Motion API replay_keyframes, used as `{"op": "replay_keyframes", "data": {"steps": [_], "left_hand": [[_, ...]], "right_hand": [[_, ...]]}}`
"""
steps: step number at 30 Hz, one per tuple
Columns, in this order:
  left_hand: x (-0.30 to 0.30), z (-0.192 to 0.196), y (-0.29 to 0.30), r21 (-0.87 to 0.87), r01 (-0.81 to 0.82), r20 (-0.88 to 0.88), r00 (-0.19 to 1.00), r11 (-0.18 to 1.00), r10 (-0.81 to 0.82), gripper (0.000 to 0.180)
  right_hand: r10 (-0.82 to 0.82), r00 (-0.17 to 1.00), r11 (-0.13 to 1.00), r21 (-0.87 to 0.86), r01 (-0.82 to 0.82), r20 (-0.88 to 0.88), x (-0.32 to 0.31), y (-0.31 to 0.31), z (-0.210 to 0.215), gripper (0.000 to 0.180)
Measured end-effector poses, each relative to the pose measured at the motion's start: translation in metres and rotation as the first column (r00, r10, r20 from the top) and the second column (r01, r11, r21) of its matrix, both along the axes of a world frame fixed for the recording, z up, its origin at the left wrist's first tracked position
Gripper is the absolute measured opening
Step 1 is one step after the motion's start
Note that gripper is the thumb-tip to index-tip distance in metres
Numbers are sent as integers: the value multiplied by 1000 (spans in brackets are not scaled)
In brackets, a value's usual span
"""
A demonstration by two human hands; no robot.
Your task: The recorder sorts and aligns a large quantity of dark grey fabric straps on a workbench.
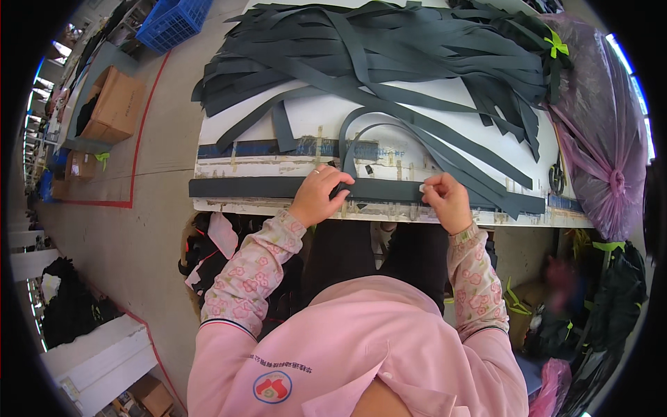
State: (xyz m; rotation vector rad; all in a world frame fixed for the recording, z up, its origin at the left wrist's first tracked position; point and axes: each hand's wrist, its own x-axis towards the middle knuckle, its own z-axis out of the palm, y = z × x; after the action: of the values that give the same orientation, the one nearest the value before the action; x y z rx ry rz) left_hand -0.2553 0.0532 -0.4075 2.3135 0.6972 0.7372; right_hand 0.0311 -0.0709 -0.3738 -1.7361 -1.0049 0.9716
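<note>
A long dark grey-green fabric strip [243, 187] lies flat along the front edge of the white table. My left hand [319, 196], with a ring on one finger, is closed at the strip's middle, thumb and fingers pinching dark band there. Farther right, my right hand [448, 201] is closed in a pinch over the same strip. A small white piece [422, 187] shows at its fingertips, too small to name for sure. Another strip [345, 139] loops up from beside my left hand toward a big heap of like strips [389, 55] behind.
Scissors [556, 178] lie at the table's right end, beside a pink plastic-wrapped bundle [601, 125]. Worn tape marks the white tabletop [278, 206]. At the far left are a blue crate [170, 24] and a cardboard box [114, 108]. Dark garments hang at lower right.
</note>
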Motion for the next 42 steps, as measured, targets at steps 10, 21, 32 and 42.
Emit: {"op": "replay_keyframes", "data": {"steps": [10, 21, 32, 42], "left_hand": [[3, 5, 0, -1, 4, -36, 999, 1000, -4, 35], [4, 7, -1, -32, 3, -49, 999, 999, -4, 31], [11, 1, -3, -47, -56, 140, 988, 997, 62, 29], [5, -3, 1, 44, -46, 91, 995, 998, 42, 13]], "right_hand": [[76, 919, 994, 48, -102, 388, 51, -43, -6, 9], [-55, 985, 991, 130, 34, 161, 32, -37, 16, 11], [249, 937, 953, 108, -282, 246, -73, 34, 3, 19], [232, 870, 953, 79, -293, 436, -112, 36, -19, 10]]}}
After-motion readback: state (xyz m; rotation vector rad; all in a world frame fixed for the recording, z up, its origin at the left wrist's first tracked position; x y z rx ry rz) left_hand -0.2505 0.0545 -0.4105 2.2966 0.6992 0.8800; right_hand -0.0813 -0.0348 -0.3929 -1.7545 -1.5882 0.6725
